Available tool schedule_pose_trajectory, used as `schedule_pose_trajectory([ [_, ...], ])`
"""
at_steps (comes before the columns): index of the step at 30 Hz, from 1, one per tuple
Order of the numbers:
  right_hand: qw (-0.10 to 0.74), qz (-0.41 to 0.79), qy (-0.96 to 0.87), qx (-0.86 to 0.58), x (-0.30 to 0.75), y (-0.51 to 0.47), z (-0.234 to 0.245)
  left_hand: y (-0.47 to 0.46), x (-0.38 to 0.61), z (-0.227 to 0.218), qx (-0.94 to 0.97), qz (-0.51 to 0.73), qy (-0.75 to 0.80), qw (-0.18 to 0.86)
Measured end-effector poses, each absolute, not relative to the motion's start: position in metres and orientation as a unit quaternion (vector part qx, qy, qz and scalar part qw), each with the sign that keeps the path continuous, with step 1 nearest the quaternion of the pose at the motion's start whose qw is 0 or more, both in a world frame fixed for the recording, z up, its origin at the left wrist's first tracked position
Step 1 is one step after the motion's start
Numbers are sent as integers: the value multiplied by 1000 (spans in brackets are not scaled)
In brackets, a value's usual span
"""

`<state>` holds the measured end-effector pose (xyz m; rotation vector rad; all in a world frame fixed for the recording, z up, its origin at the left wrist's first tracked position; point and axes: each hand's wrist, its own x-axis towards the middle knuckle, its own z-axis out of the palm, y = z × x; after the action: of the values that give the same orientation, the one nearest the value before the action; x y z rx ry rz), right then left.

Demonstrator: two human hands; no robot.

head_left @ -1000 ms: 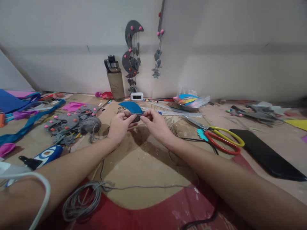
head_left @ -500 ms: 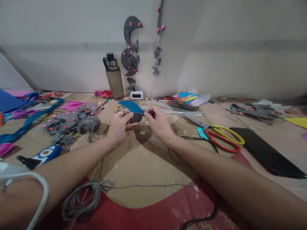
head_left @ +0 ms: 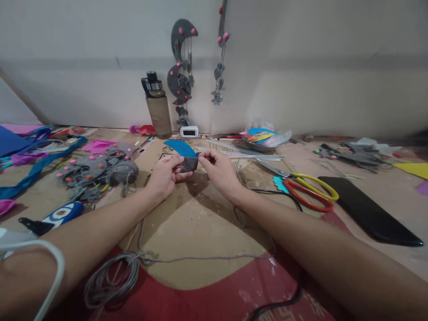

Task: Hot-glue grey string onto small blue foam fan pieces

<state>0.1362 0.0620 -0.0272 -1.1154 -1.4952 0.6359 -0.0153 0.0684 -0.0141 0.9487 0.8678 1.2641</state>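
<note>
My left hand (head_left: pixel 165 176) pinches a small dark grey felt piece (head_left: pixel 190 165) between thumb and fingers, held just above the cardboard. My right hand (head_left: pixel 219 171) is closed in a pinch at the piece's upper right edge, where a thin grey thread seems to meet it; what the fingertips hold is too small to make out. A blue half-round paper (head_left: pixel 179 147) lies right behind both hands. Loose grey yarn (head_left: pixel 110 278) is coiled near my left forearm, with a strand running right across the cardboard.
Red and yellow scissors (head_left: pixel 309 191) and a black flat case (head_left: pixel 369 216) lie to the right. A grey yarn ball (head_left: pixel 125 171) and grey felt shapes with pink dots (head_left: pixel 85 169) sit left. A brown bottle (head_left: pixel 157 109), small clock (head_left: pixel 189 131) and hanging felt moons (head_left: pixel 180 58) stand at the wall.
Both hands have shifted slightly away and upward with the grey piece; the right hand's pinch moved to the piece's upper right edge.
</note>
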Motion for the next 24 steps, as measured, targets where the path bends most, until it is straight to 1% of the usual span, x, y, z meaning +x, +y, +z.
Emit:
schedule_pose_trajectory([
  [8, 554, 324, -589, -491, 134, 59, -18, 69, -16, -16, 425, 533, 356, 640],
  [12, 561, 388, -547, -485, 133, 58, -17, 69, -17, -16, 419, 530, 350, 649],
  [17, 561, 477, -510, -444, 134, 59, -18, 71, -17, -15, 409, 529, 358, 652],
  [24, 563, 555, -459, -404, 136, 58, -19, 71, -18, -15, 410, 520, 348, 663],
])
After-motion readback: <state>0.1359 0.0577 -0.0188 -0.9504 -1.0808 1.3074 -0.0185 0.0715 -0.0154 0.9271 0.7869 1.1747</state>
